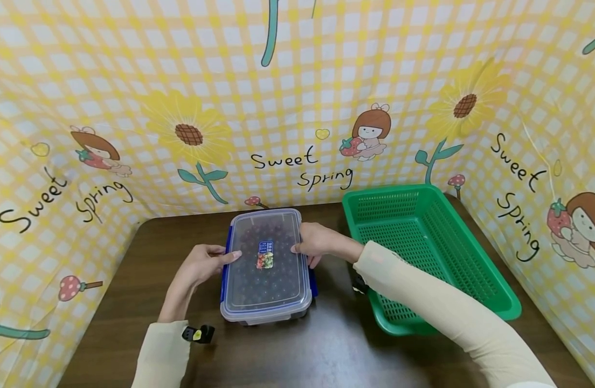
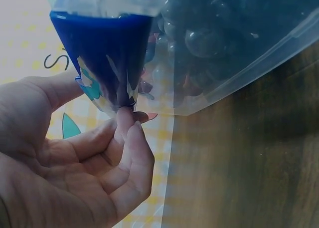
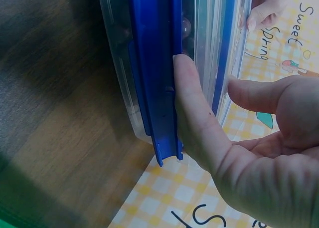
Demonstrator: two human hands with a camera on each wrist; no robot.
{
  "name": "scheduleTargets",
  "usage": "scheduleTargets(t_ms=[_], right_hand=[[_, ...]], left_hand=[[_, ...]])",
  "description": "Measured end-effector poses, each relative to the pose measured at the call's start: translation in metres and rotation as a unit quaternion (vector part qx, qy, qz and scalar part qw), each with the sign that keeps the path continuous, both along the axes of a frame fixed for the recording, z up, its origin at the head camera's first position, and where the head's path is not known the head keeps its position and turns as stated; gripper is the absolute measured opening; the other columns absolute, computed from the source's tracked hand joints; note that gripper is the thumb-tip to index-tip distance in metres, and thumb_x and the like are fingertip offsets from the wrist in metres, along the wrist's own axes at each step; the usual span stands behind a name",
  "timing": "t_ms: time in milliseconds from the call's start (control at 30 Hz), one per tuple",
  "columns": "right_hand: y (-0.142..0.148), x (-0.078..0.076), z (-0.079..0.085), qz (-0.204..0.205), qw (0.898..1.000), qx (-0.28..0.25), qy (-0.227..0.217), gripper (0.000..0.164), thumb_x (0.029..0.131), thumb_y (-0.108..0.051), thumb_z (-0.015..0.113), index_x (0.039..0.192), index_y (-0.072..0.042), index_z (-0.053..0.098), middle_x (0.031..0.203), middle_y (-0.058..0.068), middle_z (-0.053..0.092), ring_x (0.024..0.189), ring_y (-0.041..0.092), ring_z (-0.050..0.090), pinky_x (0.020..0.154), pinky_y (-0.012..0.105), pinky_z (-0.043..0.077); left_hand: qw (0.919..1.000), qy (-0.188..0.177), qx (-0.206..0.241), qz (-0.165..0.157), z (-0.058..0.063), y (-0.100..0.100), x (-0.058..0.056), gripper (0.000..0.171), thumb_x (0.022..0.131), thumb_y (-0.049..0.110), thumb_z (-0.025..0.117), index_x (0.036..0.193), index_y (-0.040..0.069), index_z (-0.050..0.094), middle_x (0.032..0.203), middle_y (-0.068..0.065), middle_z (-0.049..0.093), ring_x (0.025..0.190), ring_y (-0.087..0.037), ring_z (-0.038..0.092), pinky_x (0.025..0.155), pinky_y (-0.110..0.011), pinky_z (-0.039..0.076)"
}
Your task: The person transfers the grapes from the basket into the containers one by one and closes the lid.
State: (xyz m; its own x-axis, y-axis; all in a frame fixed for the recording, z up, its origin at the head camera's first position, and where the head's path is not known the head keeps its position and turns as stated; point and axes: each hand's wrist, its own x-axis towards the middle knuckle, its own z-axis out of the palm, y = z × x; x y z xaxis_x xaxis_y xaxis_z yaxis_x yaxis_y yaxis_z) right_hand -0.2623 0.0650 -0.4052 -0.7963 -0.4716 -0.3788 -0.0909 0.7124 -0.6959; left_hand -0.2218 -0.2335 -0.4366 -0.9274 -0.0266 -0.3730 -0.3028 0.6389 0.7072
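Observation:
A clear plastic food container [image 1: 265,291] with a blue-edged lid stands on the table, full of dark, round, grape-like pieces [image 2: 204,38]. On its left side my left hand [image 1: 202,265] has the thumb over the lid rim. The fingers of that hand curl at the lower edge of the blue left latch [image 2: 107,43]. My right hand [image 1: 322,241] grips the opposite side, thumb against the lid edge. Its index finger lies along the blue right latch [image 3: 157,73], which sticks out from the container wall.
A green perforated plastic basket [image 1: 477,242] stands to the right, below the right forearm. Patterned yellow check cloth [image 1: 288,108] rises around the back and sides of the dark wooden table [image 1: 258,355]. A label [image 1: 265,255] is on the lid.

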Motion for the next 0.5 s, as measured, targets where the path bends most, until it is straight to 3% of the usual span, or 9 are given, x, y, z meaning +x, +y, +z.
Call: scheduleTargets(t_ms=[500], right_hand=[[-0.0013,0.0002,-0.0001,-0.001,1.000,0.005,-0.001,0.020,0.106,-0.013,0.064,0.119,0.002,0.063,0.088,0.016,0.076,0.066,0.028,0.077,0.065,0.040,0.066]], left_hand=[[1.0000,-0.002,0.008,-0.002,-0.0031,-0.0034,0.0014,0.090,0.094,0.058,0.074,0.147,-0.011,0.051,0.142,-0.033,0.060,0.121,-0.040,0.069,0.107,-0.055,0.055]])
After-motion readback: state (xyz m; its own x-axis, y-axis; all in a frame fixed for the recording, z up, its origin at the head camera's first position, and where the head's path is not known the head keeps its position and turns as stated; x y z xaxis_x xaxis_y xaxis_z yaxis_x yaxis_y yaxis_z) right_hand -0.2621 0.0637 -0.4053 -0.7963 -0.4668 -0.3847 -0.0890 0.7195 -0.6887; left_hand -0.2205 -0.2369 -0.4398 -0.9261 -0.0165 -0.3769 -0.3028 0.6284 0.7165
